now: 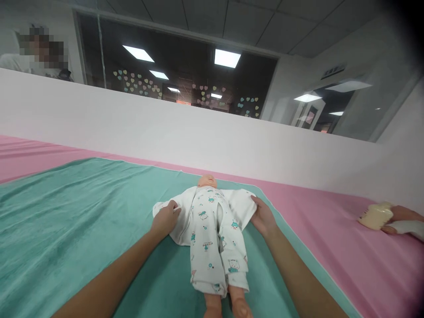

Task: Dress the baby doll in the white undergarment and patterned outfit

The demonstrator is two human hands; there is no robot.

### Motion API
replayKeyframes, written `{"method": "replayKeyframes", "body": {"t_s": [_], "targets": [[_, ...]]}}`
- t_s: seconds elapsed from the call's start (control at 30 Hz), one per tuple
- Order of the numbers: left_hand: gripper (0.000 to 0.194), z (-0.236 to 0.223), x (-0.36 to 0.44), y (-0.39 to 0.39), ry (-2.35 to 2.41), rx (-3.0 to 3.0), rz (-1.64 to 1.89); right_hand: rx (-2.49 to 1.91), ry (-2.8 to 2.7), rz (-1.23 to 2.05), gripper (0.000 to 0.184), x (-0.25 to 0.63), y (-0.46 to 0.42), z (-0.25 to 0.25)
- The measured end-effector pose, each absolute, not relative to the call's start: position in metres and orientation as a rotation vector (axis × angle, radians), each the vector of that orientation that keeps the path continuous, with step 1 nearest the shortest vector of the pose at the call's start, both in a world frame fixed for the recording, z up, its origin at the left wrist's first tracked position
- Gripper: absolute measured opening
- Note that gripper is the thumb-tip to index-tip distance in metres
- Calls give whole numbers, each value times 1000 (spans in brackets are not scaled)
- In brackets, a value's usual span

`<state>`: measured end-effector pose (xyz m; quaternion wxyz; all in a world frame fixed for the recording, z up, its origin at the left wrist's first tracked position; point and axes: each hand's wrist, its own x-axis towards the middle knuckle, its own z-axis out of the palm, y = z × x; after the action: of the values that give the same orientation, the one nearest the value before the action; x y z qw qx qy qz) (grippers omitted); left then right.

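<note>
A baby doll (207,181) lies on its back on a green blanket (99,212), its head at the far end and bare feet toward me. White trousers (203,247) with small teal and grey animal prints cover its legs and reach high up its front. A white baby shirt (183,223) is spread out at both sides of the torso. On the left, my left hand (166,219) is closed with its fingers pinching the shirt's edge. My right hand (264,216) grips the shirt's other edge between thumb and fingers; some fingers are hidden behind the cloth.
A pink sheet (304,207) lies under the blanket. At the far right is a cream-coloured object (376,215) beside a skin-coloured limb and white cloth. A low white wall (198,137) with glass above stands behind. A person (43,51) shows at upper left.
</note>
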<state>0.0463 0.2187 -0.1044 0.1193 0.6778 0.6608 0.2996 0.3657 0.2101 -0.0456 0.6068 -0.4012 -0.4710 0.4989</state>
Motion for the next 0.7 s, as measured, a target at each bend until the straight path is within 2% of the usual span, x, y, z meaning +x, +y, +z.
{"method": "replayKeyframes", "body": {"t_s": [0.13,0.23,0.33,0.5,0.6,0.7], "targets": [[32,-100,40,220,1693,1858,1041,-949,-1491,935,21,309,190,-35],[37,-94,39,215,1589,1770,1091,-963,-1980,574,14,284,166,-49],[41,-86,44,206,1453,1576,1214,-952,-2130,364,14,281,154,-66],[46,-48,77,200,1319,1397,1435,-959,-2090,392,12,288,159,-75],[41,-22,109,195,1272,1535,1492,-933,-1974,497,9,291,162,-78],[33,-11,136,183,1177,1960,1174,-899,-1748,667,12,299,161,-81]]}}
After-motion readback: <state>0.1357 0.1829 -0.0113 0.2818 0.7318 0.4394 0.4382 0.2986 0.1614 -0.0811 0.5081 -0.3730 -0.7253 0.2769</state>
